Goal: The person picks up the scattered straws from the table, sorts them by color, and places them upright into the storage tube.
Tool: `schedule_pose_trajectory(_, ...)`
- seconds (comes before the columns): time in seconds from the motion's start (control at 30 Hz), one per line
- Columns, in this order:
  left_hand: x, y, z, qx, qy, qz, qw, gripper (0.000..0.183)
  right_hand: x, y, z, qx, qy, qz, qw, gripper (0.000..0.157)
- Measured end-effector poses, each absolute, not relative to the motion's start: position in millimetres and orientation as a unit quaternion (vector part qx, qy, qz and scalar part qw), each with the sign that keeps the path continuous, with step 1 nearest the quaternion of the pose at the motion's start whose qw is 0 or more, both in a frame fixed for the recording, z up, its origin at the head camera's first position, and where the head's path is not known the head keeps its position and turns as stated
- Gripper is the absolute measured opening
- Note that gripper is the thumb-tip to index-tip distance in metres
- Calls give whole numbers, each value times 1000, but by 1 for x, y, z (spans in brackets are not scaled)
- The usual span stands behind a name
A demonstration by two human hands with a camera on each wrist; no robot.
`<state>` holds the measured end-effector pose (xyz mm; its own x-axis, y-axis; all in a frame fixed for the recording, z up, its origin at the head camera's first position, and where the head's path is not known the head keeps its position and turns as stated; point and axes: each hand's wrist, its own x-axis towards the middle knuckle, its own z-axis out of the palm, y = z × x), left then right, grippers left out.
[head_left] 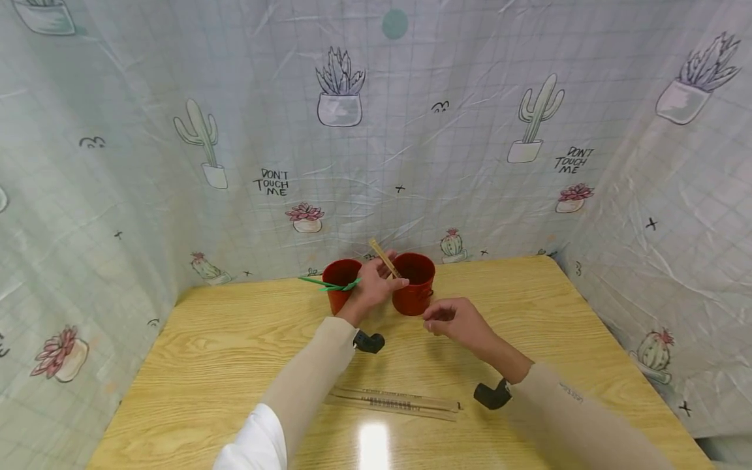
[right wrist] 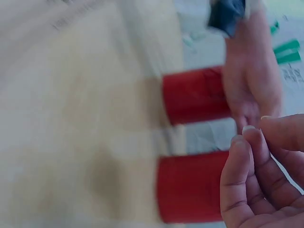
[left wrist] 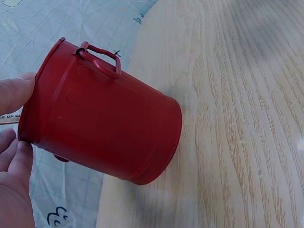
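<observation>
In the head view, two red metal buckets stand side by side at the table's back. My left hand [head_left: 374,284] grips the right bucket [head_left: 411,303] at its left rim. The left wrist view has the thumb and fingers on the rim of that bucket [left wrist: 104,114]. A thin, light stick [head_left: 382,255] with printing leans up out of it by the left hand. My right hand [head_left: 461,323] hovers just in front and to the right, fingers loosely bent, nothing seen between them. Green slim pieces [head_left: 335,287] project from the left bucket [head_left: 337,301].
Several printed, paper-wrapped sticks [head_left: 399,403] lie on the wooden table [head_left: 223,365] near its front. A patterned curtain [head_left: 399,150] hangs right behind the buckets and along both sides. Black wrist devices [head_left: 492,395] sit beneath both forearms.
</observation>
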<state>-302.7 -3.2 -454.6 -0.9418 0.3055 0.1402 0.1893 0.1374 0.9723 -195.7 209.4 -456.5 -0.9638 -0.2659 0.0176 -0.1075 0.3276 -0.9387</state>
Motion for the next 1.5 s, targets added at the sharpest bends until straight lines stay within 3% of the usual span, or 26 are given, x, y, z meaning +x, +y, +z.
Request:
schedule_pose_trajectory(0.17,-304,-2,-454,160,752,638,43,74,-175,205,-473,-112,804,-574,111,22)
schedule_pose_trajectory(0.4,-305,-1,-455,160,745,646,48,75,-154,199,-492,-178,840,-502,102,11)
schedule_pose_trajectory(0.63,-306,-1,-455,159,749,641,44,74,-135,194,-505,-231,870,-421,111,10)
schedule_pose_trajectory(1.2,-306,-1,-453,156,748,643,51,75,-129,179,-503,-350,917,-179,63,19)
schedule_pose_trajectory(1.5,-305,-1,-453,151,751,641,53,75,-128,179,-492,-334,937,-84,58,23)
